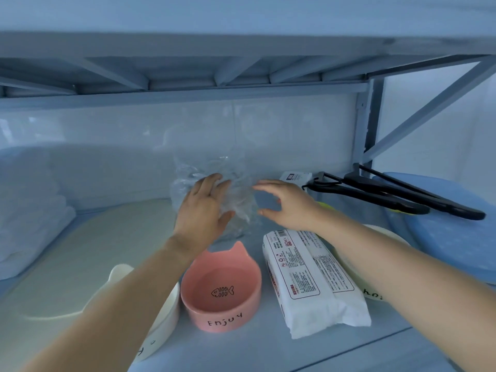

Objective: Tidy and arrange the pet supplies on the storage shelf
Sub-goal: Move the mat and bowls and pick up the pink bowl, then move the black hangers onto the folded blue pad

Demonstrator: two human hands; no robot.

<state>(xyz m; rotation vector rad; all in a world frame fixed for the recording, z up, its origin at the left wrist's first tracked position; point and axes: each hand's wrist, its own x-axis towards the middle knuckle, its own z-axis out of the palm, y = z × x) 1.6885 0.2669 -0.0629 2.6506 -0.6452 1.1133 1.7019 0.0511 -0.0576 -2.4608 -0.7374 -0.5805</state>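
Observation:
A crumpled clear plastic bag (236,181) stands at the back middle of the shelf (241,350). My left hand (204,208) lies flat against its left side with fingers straight. My right hand (287,205) hovers at its right side, fingers and thumb spread in a loose curve and touching or nearly touching the plastic. In front stands a pink cat-ear bowl (221,288) marked "Enjoy". To its right lies a white pack of wipes (314,280). A white bowl (163,312) is half hidden under my left forearm.
A cream mat (80,253) and folded white towels (29,210) fill the left side. Black tongs (389,194) lie on a blue lidded container (451,237) at the right, with a small white box (295,177) behind. Another cream bowl (357,269) sits under my right forearm. An upper shelf hangs close above.

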